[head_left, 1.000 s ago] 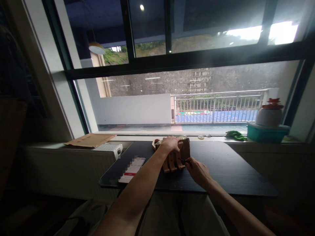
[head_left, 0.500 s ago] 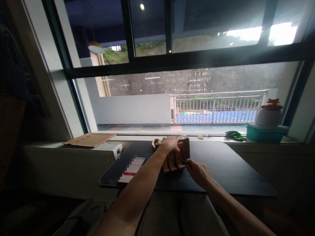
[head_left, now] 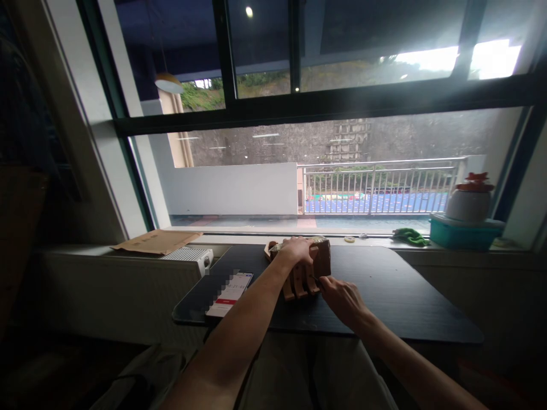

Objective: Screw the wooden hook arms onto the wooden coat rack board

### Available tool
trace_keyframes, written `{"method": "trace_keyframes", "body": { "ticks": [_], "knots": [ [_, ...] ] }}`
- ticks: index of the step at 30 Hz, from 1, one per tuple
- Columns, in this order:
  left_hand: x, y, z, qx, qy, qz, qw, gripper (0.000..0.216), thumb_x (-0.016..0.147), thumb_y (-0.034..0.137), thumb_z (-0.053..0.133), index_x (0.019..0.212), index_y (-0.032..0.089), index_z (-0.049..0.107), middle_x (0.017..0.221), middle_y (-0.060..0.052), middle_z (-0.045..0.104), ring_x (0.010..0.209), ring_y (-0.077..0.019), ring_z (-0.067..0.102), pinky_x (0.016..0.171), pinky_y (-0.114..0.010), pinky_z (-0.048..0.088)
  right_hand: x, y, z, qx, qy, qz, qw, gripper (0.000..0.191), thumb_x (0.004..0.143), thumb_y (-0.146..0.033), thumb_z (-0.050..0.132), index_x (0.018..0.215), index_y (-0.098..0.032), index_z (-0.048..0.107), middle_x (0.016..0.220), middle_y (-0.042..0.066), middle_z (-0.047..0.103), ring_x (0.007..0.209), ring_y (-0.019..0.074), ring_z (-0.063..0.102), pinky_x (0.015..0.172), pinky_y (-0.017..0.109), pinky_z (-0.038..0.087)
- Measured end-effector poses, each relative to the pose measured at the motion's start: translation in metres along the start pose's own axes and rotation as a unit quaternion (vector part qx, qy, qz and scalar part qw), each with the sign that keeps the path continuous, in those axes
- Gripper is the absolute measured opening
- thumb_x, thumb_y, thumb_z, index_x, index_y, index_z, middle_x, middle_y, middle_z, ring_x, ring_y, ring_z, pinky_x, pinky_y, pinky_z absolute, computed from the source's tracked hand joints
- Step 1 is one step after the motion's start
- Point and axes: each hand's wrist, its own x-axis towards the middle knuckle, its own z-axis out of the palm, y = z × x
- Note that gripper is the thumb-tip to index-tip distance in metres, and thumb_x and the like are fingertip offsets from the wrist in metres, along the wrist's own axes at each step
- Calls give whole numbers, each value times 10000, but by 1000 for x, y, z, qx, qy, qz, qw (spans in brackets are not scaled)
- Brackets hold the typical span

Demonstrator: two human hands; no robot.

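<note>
A brown wooden piece with several curved slats (head_left: 301,282) sits on the black table (head_left: 397,296) in front of me. My left hand (head_left: 296,250) grips it from above, fingers bent over its top. A dark block-like part (head_left: 323,256) stands at its right side, and shiny clear wrapping shows behind my fingers. My right hand (head_left: 342,294) is closed on a thin dark tool (head_left: 317,280) that looks like a screwdriver. The tool's tip meets the right-hand slat; its handle is mostly hidden in my fingers.
Left of my forearm lies a phone (head_left: 231,293) with a lit screen. A brown envelope (head_left: 158,242) rests on the radiator. Along the windowsill are a green cloth (head_left: 410,237), a teal box (head_left: 464,232) and a white container with an orange top (head_left: 470,202).
My right hand has shifted slightly left, closer to the slats, and less of the dark tool shows. My left hand keeps its grip. The view has moved very slightly.
</note>
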Motion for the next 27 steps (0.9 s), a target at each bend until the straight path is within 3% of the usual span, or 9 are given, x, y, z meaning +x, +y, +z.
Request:
{"method": "trace_keyframes", "body": {
  "ticks": [10, 15, 20, 27],
  "knots": [
    [3, -1, -1, -4, -12, 3, 1000, 714, 644, 487, 654, 1307, 322, 446, 1254, -61, 567, 1095, -297, 549, 875, -409, 470, 6, 9, 6, 42, -3, 75, 996, 275, 935, -362, 372, 1062, -234, 580, 915, 35, 708, 815, 187, 655, 592, 257, 340],
    [3, -3, 1, -3, -6, 5, 1000, 718, 648, 491, 651, 1312, 321, 437, 1254, -62, 567, 1112, -301, 534, 887, -412, 459, 7, 9, 1, 43, -16, 50, 998, 265, 874, -289, 452, 1102, -225, 570, 920, 42, 704, 802, 194, 654, 590, 263, 339],
    [5, -4, 3, -5, -6, 9, 1000, 741, 644, 505, 649, 1327, 332, 419, 1291, -55, 541, 1124, -301, 520, 896, -423, 451, 4, 9, -6, 37, -25, 7, 999, 228, 865, -199, 427, 1004, -224, 607, 953, 47, 694, 827, 191, 648, 610, 264, 338],
    [7, -4, 3, -6, -7, 7, 1000, 742, 640, 498, 648, 1328, 335, 425, 1271, -61, 553, 1113, -303, 530, 876, -427, 466, 5, 9, 0, 61, -11, 51, 997, 262, 875, -290, 447, 1080, -224, 596, 927, 45, 706, 833, 207, 654, 621, 265, 362]
  ]
}}
